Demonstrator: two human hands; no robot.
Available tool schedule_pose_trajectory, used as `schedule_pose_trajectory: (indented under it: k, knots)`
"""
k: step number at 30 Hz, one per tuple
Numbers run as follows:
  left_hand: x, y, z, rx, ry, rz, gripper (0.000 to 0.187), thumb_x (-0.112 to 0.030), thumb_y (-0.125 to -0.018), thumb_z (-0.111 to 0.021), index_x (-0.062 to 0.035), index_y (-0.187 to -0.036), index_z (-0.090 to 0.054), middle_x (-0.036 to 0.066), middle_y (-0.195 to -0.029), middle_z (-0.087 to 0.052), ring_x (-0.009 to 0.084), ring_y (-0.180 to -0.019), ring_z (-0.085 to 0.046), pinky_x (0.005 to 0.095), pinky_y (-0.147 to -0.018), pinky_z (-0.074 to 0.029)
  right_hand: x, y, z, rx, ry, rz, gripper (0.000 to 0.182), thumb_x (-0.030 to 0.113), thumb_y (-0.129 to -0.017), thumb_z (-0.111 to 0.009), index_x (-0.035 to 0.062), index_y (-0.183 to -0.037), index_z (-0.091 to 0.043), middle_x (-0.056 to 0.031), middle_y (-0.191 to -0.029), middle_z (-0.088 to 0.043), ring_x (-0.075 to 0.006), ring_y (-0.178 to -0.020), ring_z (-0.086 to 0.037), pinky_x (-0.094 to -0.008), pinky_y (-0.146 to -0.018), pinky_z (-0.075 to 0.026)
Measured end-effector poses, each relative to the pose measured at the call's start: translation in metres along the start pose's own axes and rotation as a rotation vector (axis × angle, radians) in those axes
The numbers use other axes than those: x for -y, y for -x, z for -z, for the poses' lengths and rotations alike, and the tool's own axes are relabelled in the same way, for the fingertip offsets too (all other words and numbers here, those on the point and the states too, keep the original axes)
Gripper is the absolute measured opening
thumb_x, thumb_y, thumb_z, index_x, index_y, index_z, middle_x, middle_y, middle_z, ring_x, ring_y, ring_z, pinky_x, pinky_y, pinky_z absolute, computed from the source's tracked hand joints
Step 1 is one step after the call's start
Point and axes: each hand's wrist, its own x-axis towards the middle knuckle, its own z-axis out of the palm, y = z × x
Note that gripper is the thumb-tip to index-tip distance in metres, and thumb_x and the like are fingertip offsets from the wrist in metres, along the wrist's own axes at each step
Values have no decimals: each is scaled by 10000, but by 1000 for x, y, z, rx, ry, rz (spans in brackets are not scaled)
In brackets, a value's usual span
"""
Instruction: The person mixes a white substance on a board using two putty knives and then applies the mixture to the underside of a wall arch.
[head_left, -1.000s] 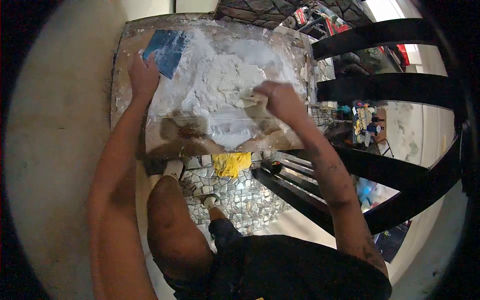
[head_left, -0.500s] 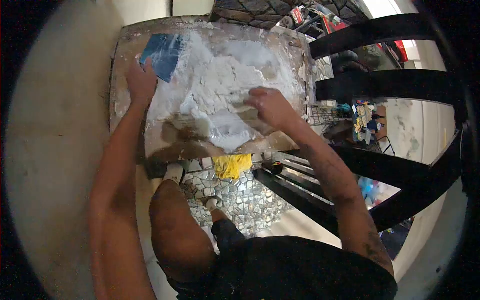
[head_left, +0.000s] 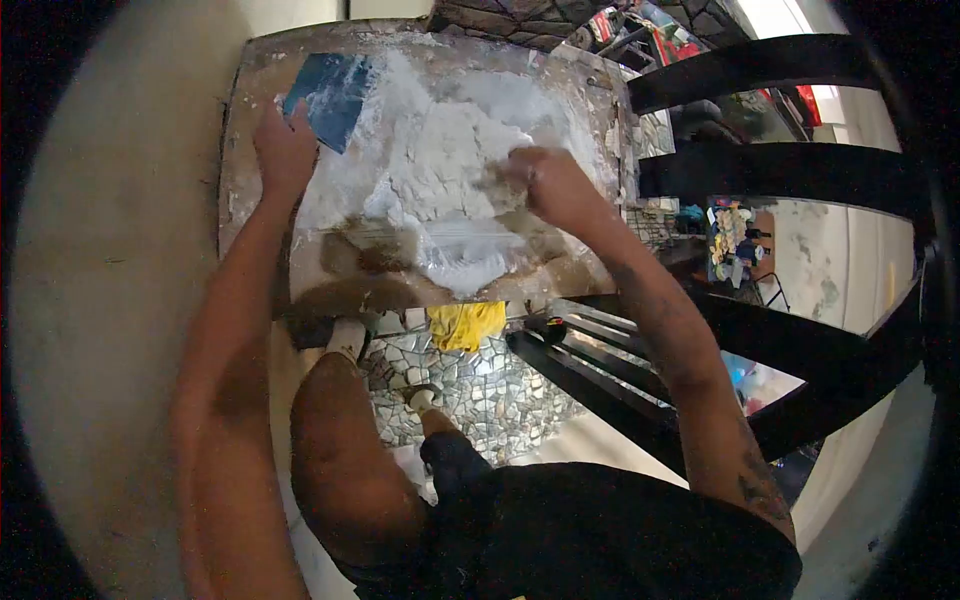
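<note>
A worn board (head_left: 245, 185) carries a spread of wet white paste (head_left: 445, 150) over its middle, with brown wet patches at the near edge. My left hand (head_left: 287, 148) holds a flat blue sheet (head_left: 337, 100) by its left edge, at the board's upper left. Over the right side of the paste is my right hand (head_left: 555, 185), its fingers curled together and blurred by motion. What those fingers hold, if anything, cannot be made out.
Black bars (head_left: 770, 170) stand close on the right. A yellow cloth (head_left: 467, 325) lies below the board's near edge, above the stone-patterned floor (head_left: 480, 390). A pale wall (head_left: 110, 300) runs along the left. Farther right is a cluttered table (head_left: 764, 240).
My right hand has moved slightly right and up over the paste. The board and the blue sheet appear a little higher in view, with my left hand still on the sheet.
</note>
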Motion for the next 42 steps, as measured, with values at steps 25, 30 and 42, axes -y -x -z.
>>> schedule_pose_trajectory:
  k: [25, 30, 42]
  knots:
    - [16, 2, -5, 113, -97, 5, 387, -274, -871, -521, 40, -1096, -502, 279, -872, -605, 448, -862, -576, 494, -763, -442, -2, -18, 11, 118, -100, 30, 318, -21, -592, -597, 70, -889, -667, -148, -864, -612, -343, -828, -592, -391, -714, -490]
    - [-12, 5, 13, 112, 26, 77, 382, -271, -866, -525, 56, -1063, -503, 279, -838, -606, 451, -814, -584, 501, -729, -452, 3, -23, 5, -124, 5, 23, 271, -23, -588, -609, 60, -841, -657, -116, -750, -570, -331, -747, -584, -377, -659, -480]
    - [0, 5, -1, 126, 9, 63, 389, -270, -864, -519, 60, -1070, -513, 279, -853, -603, 459, -820, -574, 502, -729, -444, -8, -34, 33, 276, -73, -64, 336, 82, -616, -652, 89, -952, -657, -120, -872, -610, -316, -837, -607, -415, -698, -495]
